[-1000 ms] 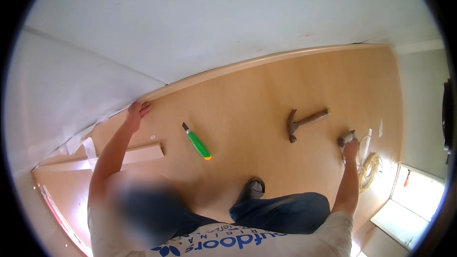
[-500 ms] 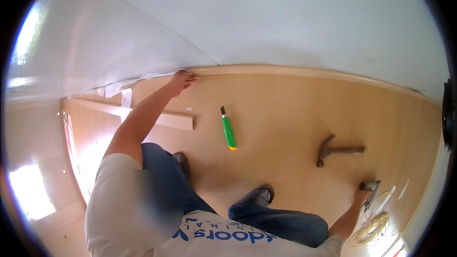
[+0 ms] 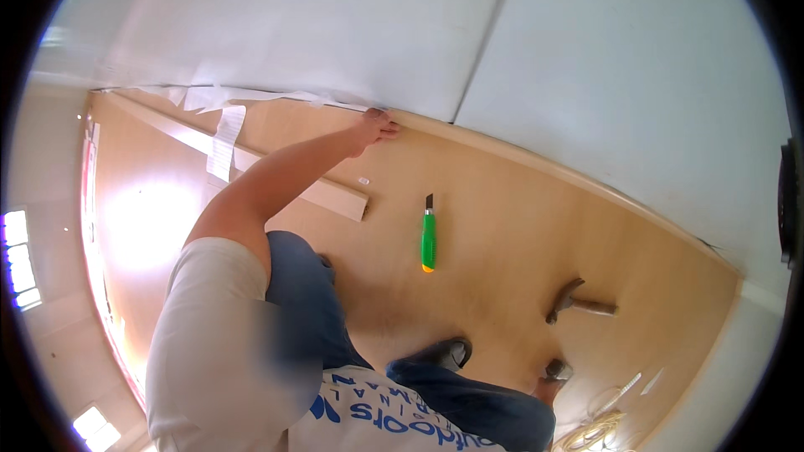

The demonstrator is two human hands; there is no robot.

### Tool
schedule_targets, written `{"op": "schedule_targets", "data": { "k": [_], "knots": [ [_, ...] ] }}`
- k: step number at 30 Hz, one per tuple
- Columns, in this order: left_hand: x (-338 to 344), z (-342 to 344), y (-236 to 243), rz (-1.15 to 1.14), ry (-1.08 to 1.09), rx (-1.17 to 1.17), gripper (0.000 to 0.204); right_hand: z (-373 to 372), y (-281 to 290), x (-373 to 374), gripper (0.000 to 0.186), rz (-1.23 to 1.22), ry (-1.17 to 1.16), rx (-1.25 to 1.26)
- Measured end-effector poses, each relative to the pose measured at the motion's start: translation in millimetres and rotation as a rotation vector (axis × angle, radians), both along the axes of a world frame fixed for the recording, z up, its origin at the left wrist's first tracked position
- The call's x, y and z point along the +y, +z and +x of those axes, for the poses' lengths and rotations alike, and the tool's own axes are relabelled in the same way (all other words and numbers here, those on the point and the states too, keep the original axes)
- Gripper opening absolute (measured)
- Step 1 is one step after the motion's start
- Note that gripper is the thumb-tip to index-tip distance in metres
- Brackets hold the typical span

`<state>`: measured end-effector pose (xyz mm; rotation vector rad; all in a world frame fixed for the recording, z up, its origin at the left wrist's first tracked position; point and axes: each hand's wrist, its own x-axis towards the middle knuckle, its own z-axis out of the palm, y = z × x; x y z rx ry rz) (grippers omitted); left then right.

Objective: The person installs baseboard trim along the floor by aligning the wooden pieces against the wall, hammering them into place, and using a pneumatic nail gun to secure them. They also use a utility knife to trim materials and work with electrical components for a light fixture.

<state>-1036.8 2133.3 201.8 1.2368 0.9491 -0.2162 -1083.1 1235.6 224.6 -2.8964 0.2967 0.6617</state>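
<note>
My left hand (image 3: 375, 128) is at the foot of the white wall, its fingers closed on a light wooden baseboard strip (image 3: 519, 151) that runs along the floor edge to the right. What lies under the palm is hidden. Low on the right, my right hand (image 3: 545, 388) is wrapped round a dark nail gun (image 3: 559, 369), partly hidden beside my knee. A green utility knife (image 3: 428, 238) with a yellow end lies on the floor between the hands, blade showing. Toward the right lies a claw hammer (image 3: 578, 304).
Torn white paper (image 3: 222, 99) hangs along the wall base on the left. A long pale board (image 3: 331, 195) lies under my left arm. A coiled cream hose (image 3: 595, 433) sits at lower right. My shoe (image 3: 448, 354) is on the wooden floor (image 3: 494, 234).
The view has turned, bringing a wall panel seam toward the middle. The left hand stays at the baseboard. The nail gun has come closer to my right knee.
</note>
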Motion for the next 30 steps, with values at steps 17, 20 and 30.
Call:
{"op": "schedule_targets", "data": {
  "k": [17, 20, 30],
  "knots": [
    [13.7, -24.5, -45.8, -0.038, 0.146, -0.277, 0.041, 77.4, 146.2, 611.0, 0.084, 0.02, 1.157, 0.447],
    [11.0, -18.5, -28.4, -0.101, 0.208, -0.267, 0.041, 40.9, 99.2, 694.9, 0.084, -0.019, 1.21, 0.178],
    [29.6, -25.1, -39.6, -0.395, 0.197, -0.159, 0.027, 24.6, 29.7, 724.0, 0.09, -0.088, 1.203, -0.071]
  ]
}}
